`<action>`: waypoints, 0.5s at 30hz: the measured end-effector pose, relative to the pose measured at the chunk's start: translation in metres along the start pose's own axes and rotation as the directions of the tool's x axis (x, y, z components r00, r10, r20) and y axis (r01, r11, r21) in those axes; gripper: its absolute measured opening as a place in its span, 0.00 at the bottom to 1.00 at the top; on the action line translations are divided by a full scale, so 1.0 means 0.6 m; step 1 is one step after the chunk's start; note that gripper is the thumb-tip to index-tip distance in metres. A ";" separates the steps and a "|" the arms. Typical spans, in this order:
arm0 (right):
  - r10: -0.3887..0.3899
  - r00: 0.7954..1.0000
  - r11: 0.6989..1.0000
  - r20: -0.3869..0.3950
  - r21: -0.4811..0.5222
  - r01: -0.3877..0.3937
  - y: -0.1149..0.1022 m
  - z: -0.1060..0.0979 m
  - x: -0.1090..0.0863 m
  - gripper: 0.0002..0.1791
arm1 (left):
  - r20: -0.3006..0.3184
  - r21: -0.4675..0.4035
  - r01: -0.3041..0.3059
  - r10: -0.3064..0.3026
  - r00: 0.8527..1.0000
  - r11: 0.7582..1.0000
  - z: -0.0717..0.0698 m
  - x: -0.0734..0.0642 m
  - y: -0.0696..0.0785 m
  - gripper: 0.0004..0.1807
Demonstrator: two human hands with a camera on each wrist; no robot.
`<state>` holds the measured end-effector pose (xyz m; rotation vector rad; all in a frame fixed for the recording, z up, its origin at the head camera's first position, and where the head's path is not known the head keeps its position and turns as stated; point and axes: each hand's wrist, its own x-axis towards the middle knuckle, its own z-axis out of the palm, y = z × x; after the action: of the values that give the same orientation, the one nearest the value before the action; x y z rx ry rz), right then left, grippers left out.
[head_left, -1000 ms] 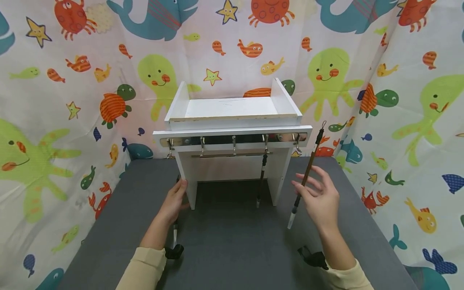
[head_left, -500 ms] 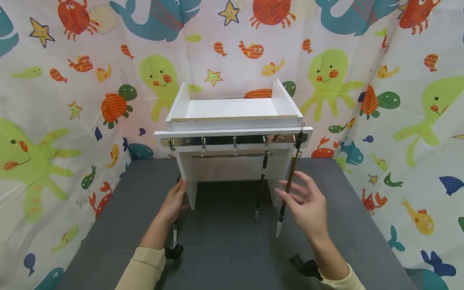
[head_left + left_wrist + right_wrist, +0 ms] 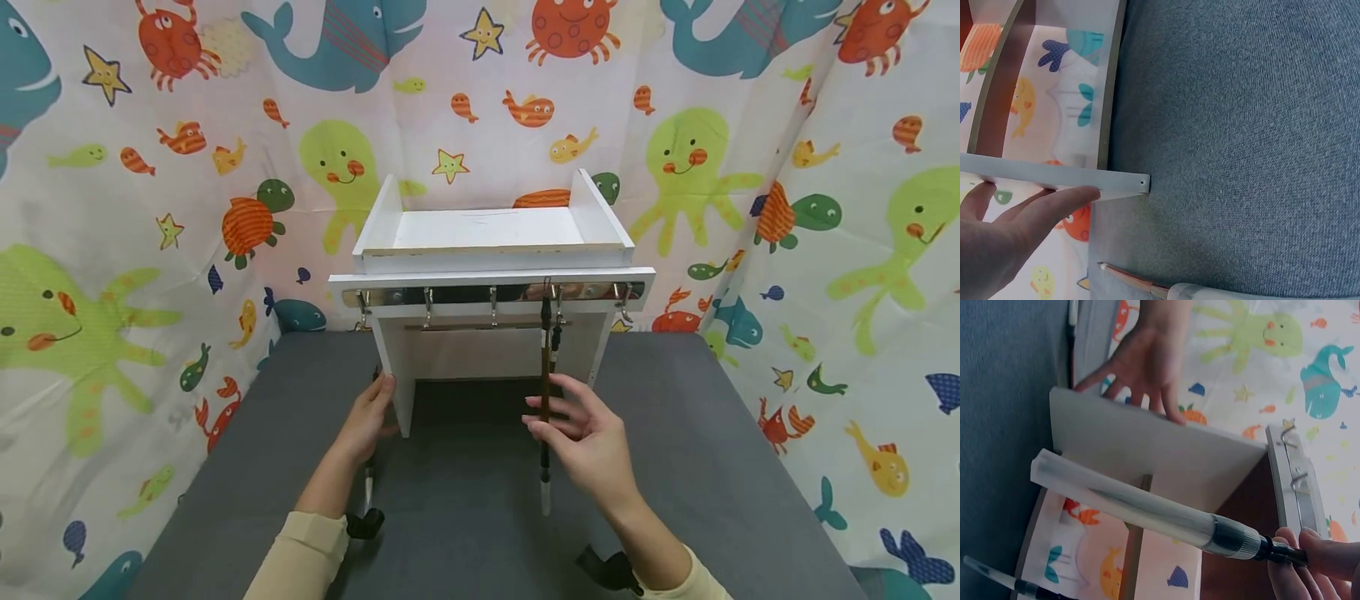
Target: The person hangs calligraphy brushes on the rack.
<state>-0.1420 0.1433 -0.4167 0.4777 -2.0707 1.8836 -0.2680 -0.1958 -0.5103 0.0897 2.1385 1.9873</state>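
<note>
My right hand [image 3: 588, 442] pinches a calligraphy brush [image 3: 545, 367] by its brown handle. The brush stands nearly upright, loop at the top, a clear cap [image 3: 1129, 500] over the bristles below. Its loop overlaps the second hook from the right [image 3: 557, 298] in the head view. Right behind it, a similar brush [image 3: 556, 337] hangs from that hook and is partly hidden. My left hand [image 3: 363, 421] rests against the outer face of the left side panel [image 3: 397, 375] of a white shelf, fingers extended [image 3: 1054, 203].
The white shelf [image 3: 487, 260] stands on a grey surface [image 3: 472, 533], its front metal hook rail [image 3: 457, 296] bearing several hooks. Another capped brush [image 3: 1141, 281] is beside the left panel. Black straps [image 3: 607, 571] circle the wrists. Sea-animal-print curtains [image 3: 247, 83] surround the back and sides.
My right hand has carried the brush leftward from outside the shelf's right side to in front of the hanging brush, turning it from slanted to near upright. The left hand stays at the panel.
</note>
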 end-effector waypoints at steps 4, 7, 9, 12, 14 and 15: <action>0.032 0.999 0.999 0.027 0.023 -0.033 0.002 0.012 -0.002 0.31 | -0.001 0.006 -0.008 0.008 1.000 1.000 -0.002 -0.001 0.000 0.46; 0.055 0.997 0.998 0.047 0.037 -0.057 0.009 0.020 -0.003 0.32 | -0.004 0.005 -0.005 0.005 1.000 1.000 -0.004 0.000 -0.002 0.45; 0.076 0.996 0.996 0.055 0.043 -0.079 0.013 0.027 -0.005 0.32 | -0.004 0.003 -0.007 0.007 1.000 1.000 -0.004 -0.001 -0.001 0.45; 0.097 0.992 0.994 0.076 0.049 -0.101 0.019 0.036 -0.008 0.32 | 0.001 -0.005 -0.012 0.012 1.000 1.000 -0.003 -0.002 -0.002 0.44; 0.108 0.990 0.992 0.093 0.054 -0.113 0.022 0.041 -0.011 0.32 | 0.004 -0.009 -0.017 0.017 1.000 1.000 -0.002 -0.002 -0.002 0.44; 0.109 0.989 0.992 0.104 0.057 -0.115 0.024 0.043 -0.012 0.32 | 0.006 -0.010 -0.017 0.018 1.000 1.000 -0.002 -0.002 -0.003 0.44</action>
<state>-0.1416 0.1192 -0.4353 0.4899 -2.1486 2.0327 -0.2666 -0.1977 -0.5119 0.1128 2.1313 2.0046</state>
